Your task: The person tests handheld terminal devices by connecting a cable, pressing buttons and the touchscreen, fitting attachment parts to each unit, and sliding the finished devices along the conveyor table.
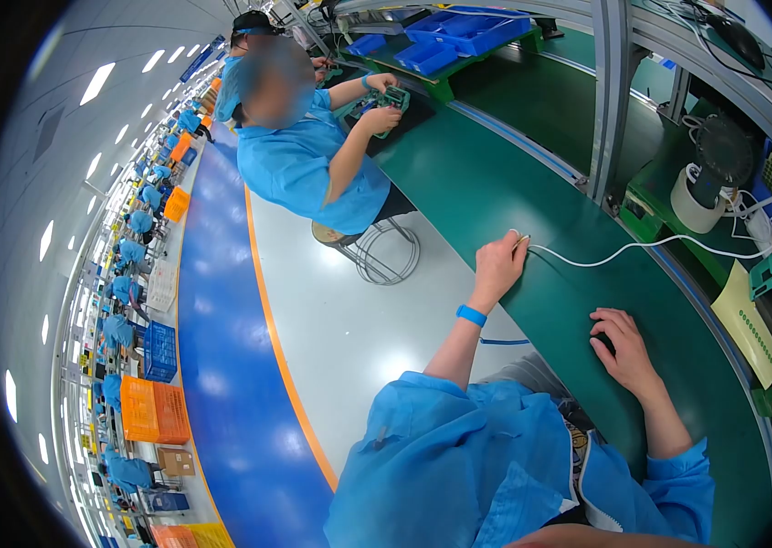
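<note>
Here, left hand [501, 263] holds white cable [628, 247] above green bench [555, 306].

The person's left hand [500, 268], a blue band [472, 315] at its wrist, grips the end of a white cable [628, 247] above the green work surface [578, 301]. The cable runs to the equipment at the right edge. The right hand [622, 350], fingers curled, lies near the surface's outer side. Beyond, a seated co-worker [313, 164] in blue holds a green circuit board [390, 108] in both hands.
</note>
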The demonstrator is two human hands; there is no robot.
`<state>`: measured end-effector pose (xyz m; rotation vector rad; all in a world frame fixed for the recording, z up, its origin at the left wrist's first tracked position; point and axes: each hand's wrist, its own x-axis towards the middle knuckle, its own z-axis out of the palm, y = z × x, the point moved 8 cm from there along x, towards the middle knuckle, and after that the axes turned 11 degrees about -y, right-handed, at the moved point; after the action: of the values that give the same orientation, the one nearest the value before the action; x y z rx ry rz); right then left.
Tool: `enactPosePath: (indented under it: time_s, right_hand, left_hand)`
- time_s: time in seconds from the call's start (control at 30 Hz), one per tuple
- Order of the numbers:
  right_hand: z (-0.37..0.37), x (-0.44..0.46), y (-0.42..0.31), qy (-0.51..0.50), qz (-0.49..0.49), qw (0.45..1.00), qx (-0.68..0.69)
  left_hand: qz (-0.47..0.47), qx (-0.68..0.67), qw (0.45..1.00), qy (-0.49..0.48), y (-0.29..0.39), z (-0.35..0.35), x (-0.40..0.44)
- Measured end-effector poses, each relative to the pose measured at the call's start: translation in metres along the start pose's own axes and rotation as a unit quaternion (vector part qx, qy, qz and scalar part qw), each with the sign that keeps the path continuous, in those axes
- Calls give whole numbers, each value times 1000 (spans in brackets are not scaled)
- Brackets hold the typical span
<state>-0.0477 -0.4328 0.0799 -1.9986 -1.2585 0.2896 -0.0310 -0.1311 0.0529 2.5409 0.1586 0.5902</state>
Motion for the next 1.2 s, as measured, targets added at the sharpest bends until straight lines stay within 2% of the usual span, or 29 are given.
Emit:
enactPosePath:
  time_s: [1.2]
  right_hand:
    - [1,0,1,0,-2,1000,-10]
  left_hand:
    - [2,4,1000,4,4,-3,0]
